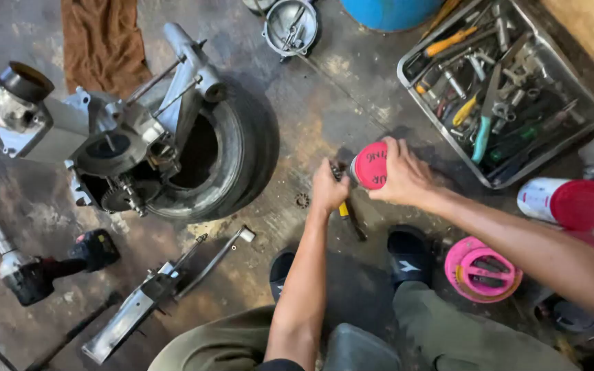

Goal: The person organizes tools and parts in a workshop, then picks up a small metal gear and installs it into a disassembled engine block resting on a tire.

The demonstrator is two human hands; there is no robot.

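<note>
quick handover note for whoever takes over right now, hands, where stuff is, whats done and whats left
Left hand: closed on a small dark part, with a yellow-handled tool at it, tip on the floor.
Right hand: gripping a red-capped spray can, held against that part.
Nearby: small gear on the floor by the left hand; metal tool tray to the right; engine assembly resting on a tyre; impact wrench lower left.
Done: engine is partly stripped, parts laid out.
Left: whether spraying has begun can't be told.
</note>
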